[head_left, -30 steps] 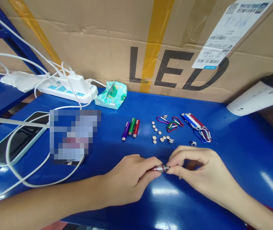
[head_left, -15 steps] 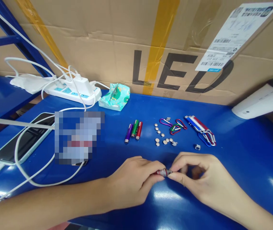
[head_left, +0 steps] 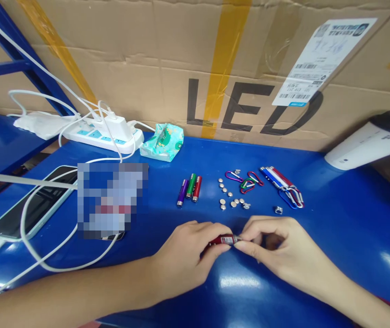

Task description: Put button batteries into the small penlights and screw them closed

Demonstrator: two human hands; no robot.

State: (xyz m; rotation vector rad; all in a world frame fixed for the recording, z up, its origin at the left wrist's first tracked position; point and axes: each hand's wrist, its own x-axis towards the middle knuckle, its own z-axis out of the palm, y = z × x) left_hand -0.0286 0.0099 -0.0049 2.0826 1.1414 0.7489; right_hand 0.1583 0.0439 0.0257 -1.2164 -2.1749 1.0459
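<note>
My left hand is closed round a small red keychain flashlight with a white label, held level above the blue table. Thumb and forefinger of my right hand pinch the silver end piece at its right tip. Beyond the hands lie purple, green and red tubes side by side. Several button cells are scattered to their right, with small carabiners behind. A silver cap lies past my right hand, near a bundle of flashlights with carabiners.
A cardboard box stands along the back of the blue table. A white cup leans at right. On the left are a power strip, a tissue pack, a phone, looping white cables and a blurred-out item.
Both hands have shifted slightly left, and more of the red flashlight and its label shows between them. The head view has moved a little; the loose parts lie as before.
</note>
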